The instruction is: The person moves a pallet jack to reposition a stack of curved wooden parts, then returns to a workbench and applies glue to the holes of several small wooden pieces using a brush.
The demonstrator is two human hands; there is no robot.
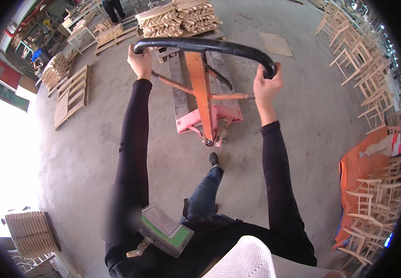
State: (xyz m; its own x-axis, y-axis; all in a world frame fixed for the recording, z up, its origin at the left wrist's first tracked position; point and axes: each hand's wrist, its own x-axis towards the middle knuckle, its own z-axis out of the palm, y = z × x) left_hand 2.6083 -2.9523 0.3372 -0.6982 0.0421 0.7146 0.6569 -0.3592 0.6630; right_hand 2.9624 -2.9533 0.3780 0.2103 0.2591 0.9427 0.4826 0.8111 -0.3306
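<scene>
Both my arms stretch forward to the handle of an orange pallet jack. My left hand is wrapped round the left end of its curved black handle. Round the right end, my right hand is closed in the same way. The orange shaft runs down from the handle to a pink-red base on the floor. Beyond the base, two worn grey forks point away from me, toward a pallet of stacked wooden parts.
A bare wooden pallet lies at the left, with more stacked wood behind it. Wooden chair frames line the right side, near an orange sheet. A flat cardboard piece is on the floor. Stacked slats stand at lower left.
</scene>
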